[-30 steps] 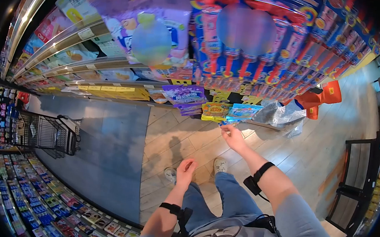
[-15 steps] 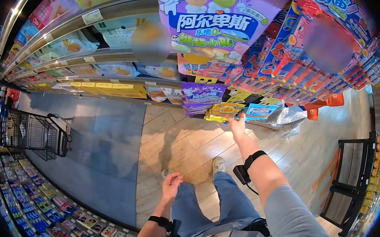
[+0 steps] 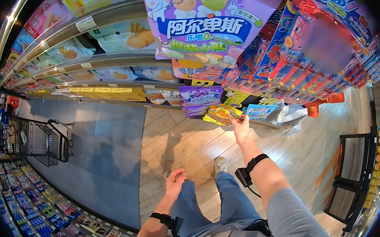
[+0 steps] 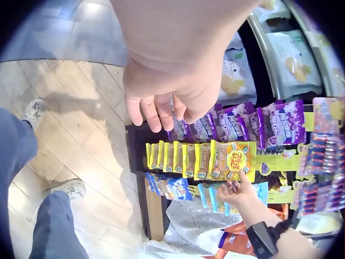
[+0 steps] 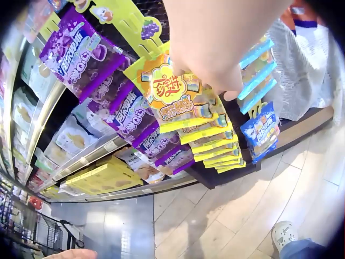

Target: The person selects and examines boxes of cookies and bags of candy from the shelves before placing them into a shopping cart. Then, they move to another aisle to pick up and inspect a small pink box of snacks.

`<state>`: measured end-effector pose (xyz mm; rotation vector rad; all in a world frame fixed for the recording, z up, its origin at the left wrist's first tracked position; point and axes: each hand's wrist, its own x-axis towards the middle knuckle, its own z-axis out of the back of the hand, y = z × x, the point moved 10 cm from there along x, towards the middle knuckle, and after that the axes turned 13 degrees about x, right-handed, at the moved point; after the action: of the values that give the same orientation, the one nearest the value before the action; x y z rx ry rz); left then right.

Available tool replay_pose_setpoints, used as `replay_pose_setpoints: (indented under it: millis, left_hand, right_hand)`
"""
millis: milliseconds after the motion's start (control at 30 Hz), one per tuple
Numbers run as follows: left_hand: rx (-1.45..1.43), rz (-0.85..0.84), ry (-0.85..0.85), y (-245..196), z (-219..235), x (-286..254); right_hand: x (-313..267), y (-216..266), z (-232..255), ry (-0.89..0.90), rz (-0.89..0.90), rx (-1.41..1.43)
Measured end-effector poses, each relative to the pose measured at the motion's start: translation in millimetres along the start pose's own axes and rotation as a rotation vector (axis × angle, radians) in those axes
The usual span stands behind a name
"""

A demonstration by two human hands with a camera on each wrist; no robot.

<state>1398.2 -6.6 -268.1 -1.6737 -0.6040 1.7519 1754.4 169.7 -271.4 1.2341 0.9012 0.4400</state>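
Observation:
In the head view, my right hand pinches the right edge of the front yellow packet, which hangs in a row of matching ones. The left wrist view shows the same right hand with a fingertip on the packet, beside light blue packets. Seen from the right wrist, the fingers are partly hidden behind the hand at the packet's side. My left hand hangs low before the legs, fingers loosely bent, holding nothing; its fingers show closer in the left wrist view.
Purple packets hang left of the yellow row. A large purple bag and toy-like packs hang above. Shelves of snacks run along the left, a cart stands far left, and a silvery sheet lies at the right.
My right hand has moved up from below the packets to the yellow row and now grips the front packet, which has turned slightly. The left hand has shifted a little left and down.

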Motion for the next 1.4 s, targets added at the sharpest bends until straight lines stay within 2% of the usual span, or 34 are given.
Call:
replay_pose_setpoints:
  millis: [100, 200, 267, 400, 533, 600, 633, 700, 733, 800, 833, 900, 1033, 1067, 1133, 1167, 1200, 1233, 1300, 1333, 1367, 1400]
  left_hand:
    - [-0.024, 0.020, 0.005, -0.3, -6.8, -4.1]
    - [-0.067, 0.041, 0.012, 3.4, -12.9, -6.4]
    - [-0.086, 0.042, 0.020, 1.7, -18.3, -7.4]
    - [-0.099, 0.078, 0.003, 4.3, -25.5, -10.1]
    - [-0.100, 0.086, 0.000, 6.9, -34.9, -11.8]
    - [-0.111, 0.088, -0.002, 7.6, -38.5, -13.8]
    - [-0.122, 0.088, -0.001, 7.4, -40.6, -14.7]
    - [-0.119, 0.091, -0.002, 7.1, -44.3, -16.2]
    - [-0.117, 0.092, 0.000, 6.9, -46.3, -16.9]
    - [-0.118, 0.092, -0.002, 5.5, -50.4, -18.1]
    - [-0.118, 0.092, -0.003, 5.3, -52.4, -18.3]
    - [-0.112, 0.091, 0.003, 4.5, -56.6, -17.0]
    - [-0.136, 0.107, -0.049, -12.4, -62.4, -25.1]
    - [-0.135, 0.106, -0.050, -11.0, -63.9, -24.2]
    - [-0.117, -0.017, -0.013, -21.7, -69.5, -21.7]
    - [-0.118, -0.021, -0.014, -33.4, -70.9, -27.1]
    - [0.026, -0.116, -0.010, -55.3, -73.1, -32.5]
    - [0.171, -0.210, -0.008, -79.4, -76.2, -39.7]
    - [0.159, -0.284, 0.013, -108.9, -77.7, -50.9]
    - [0.149, -0.352, 0.039, -126.9, -80.6, -58.4]
    - [0.151, -0.356, 0.035, -140.2, -81.9, -64.6]
    - [0.074, -0.342, 0.107, -152.6, -89.7, -71.4]
  right_hand:
    - [2.1, -1.6, -5.9, 0.115, -0.016, 0.041]
    - [-6.2, 8.2, -6.4, 0.057, 0.029, 0.070]
    - [-6.8, 14.0, -0.7, -0.045, 0.098, 0.035]
    - [-14.3, 18.2, -6.6, 0.027, 0.014, 0.091]
    - [-7.5, 0.5, -14.5, 0.130, -0.014, 0.098]
    - [-4.4, 9.5, -14.8, 0.099, 0.159, -0.027]
    - [-4.6, 13.1, -14.6, 0.100, 0.157, -0.026]
    - [-7.6, 33.2, -16.6, 0.162, 0.275, -0.007]
    - [-8.3, 38.6, -13.0, 0.163, 0.274, -0.007]
    - [-10.3, 50.6, -12.1, 0.204, 0.291, -0.187]
    - [-10.0, 52.8, -10.9, 0.206, 0.292, -0.188]
    - [-15.8, 73.7, -6.8, 0.196, 0.462, -0.057]
    - [-27.4, 95.4, -2.2, 0.246, 0.392, -0.088]
    - [-35.0, 103.9, -0.1, 0.266, 0.399, -0.193]
    - [-47.2, 113.1, 10.9, 0.285, 0.407, -0.297]
    - [-59.6, 118.8, 8.0, 0.429, 0.467, -0.307]
    - [-74.0, 125.5, 4.3, 0.574, 0.530, -0.315]
    - [-83.1, 137.6, 11.7, 0.577, 0.537, -0.311]
    - [-122.0, 153.6, 5.3, 0.923, 0.359, -0.209]
    - [-132.1, 167.4, 9.9, 0.925, 0.364, -0.206]
    - [-144.4, 163.8, 10.5, 1.017, 0.086, -0.024]
    - [-161.6, 162.8, 10.7, 1.092, -0.197, 0.157]
